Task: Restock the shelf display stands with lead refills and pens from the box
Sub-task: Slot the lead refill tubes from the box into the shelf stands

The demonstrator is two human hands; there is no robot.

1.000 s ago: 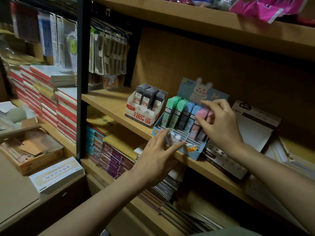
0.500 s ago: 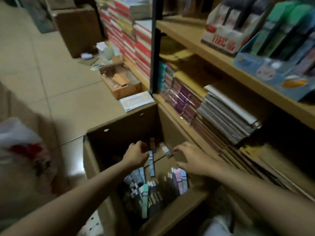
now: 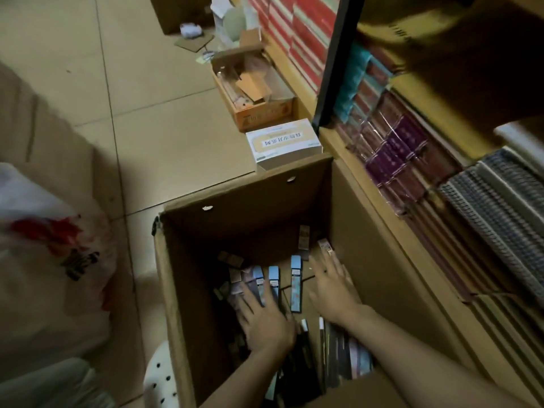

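- Both hands down in the open cardboard box (image 3: 244, 207) on the floor, beside the lower shelf (image 3: 368, 201).
- Left hand (image 3: 265, 319): fingers straight and spread, lying flat over a heap of lead refill packs (image 3: 256, 278); grip has hold of nothing.
- Right hand (image 3: 332, 290): fingers extended toward the box's right wall, near a labelled pack (image 3: 325, 247); nothing pinched or lifted, as far as the dim, blurred view lets me judge.
- Stock sits loose on the box bottom: blue-topped packs (image 3: 295, 278) lying between the hands, dark pens (image 3: 321, 348) nearer the body.
- Step in hand, as I read it: sorting and choosing what to pick up.
- To do it well: gather packs of one colour, line them up the same way round, then close the fingers round a small bundle, not a loose fistful; slim packs slide apart easily.
- Display stands are out of view above.
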